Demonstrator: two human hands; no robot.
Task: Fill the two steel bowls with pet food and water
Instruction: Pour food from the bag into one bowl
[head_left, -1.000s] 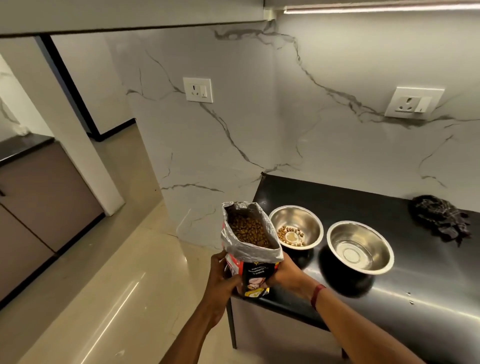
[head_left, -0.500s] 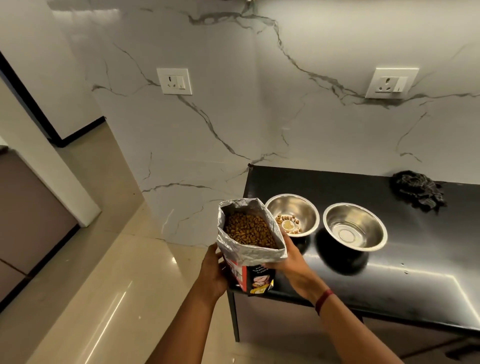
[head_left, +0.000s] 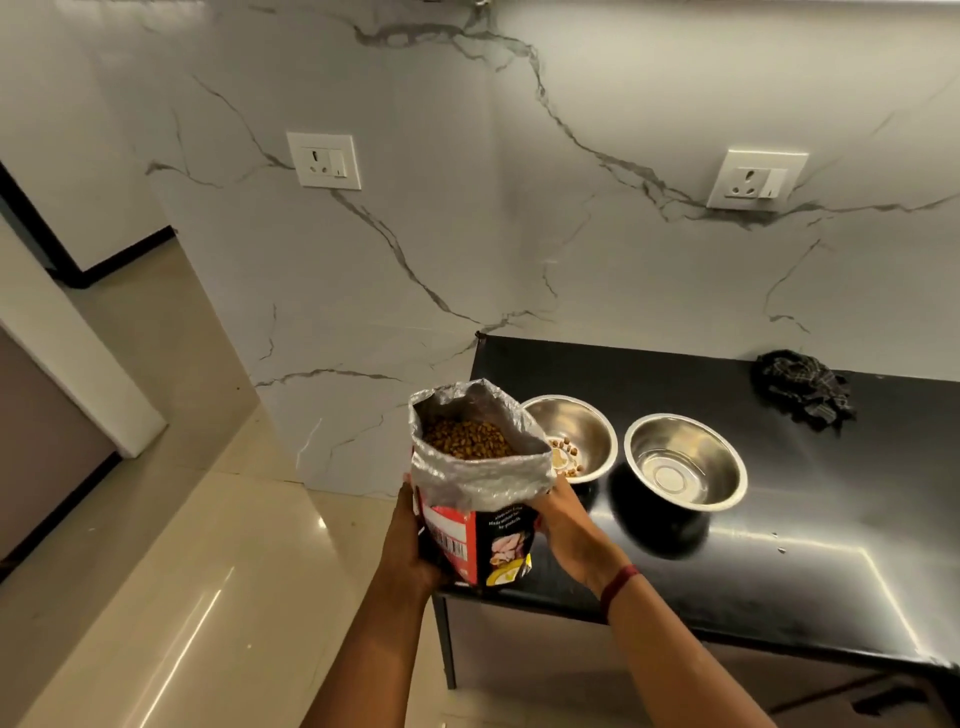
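Holding: bag (head_left: 478, 519) of kibble (head_left: 467, 439), upright between both hands at the left front corner of the counter (head_left: 831, 545); I cannot tell if its base touches the top.
Grip, left: my left hand (head_left: 410, 545) is curled round the bag's lower left side.
Grip, right: my right hand (head_left: 566, 525) clasps the right side just under the foil cuff (head_left: 483, 483), with the fingertips hidden behind the bag; red band (head_left: 618, 582) on the wrist.
Bag mouth: open, with the foil lining rolled down and brown kibble showing inside.
Bowls: left bowl (head_left: 587, 431) stands on the counter just behind the bag, its near edge hidden by it, with a few pieces of kibble on its bottom. Right bowl (head_left: 685, 462) stands just beside it, not touching; I cannot tell if it holds water.
Cloth: dark cloth (head_left: 802, 389), crumpled, at the back of the counter by the wall (head_left: 519, 234), well right of the bowls.
Wall: white marble with grey veins; left socket (head_left: 323, 160), right socket (head_left: 756, 180).
Floor: pale glossy floor (head_left: 182, 597) to my left.
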